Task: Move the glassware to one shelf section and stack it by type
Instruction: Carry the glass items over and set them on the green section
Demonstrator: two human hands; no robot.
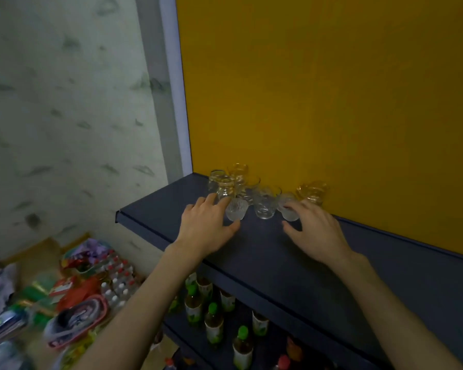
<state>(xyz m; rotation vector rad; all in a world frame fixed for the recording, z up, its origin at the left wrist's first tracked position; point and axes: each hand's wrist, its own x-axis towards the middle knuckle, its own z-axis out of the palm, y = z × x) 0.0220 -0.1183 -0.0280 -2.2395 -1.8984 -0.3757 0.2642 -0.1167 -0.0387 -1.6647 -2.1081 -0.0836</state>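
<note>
Several clear glasses cluster at the back of a dark blue shelf [265, 252], against a yellow back panel. A small ribbed glass [236, 208] stands at the front left, beside my left hand [207, 225], whose spread fingers reach around it with the thumb near its base. A plain tumbler [263, 206] stands in the middle. Another small ribbed glass [288, 210] sits at the fingertips of my right hand [316, 231], which is spread and loosely curved. Stacked glasses [226, 186] stand at the back left, and an amber-looking glass [312, 192] at the right.
A lower shelf holds several green-capped bottles [214, 324]. On the floor to the left lie packs of small bottles [118, 279], a pink basket [78, 319] and mixed packaged goods. A pale patterned wall is at the left.
</note>
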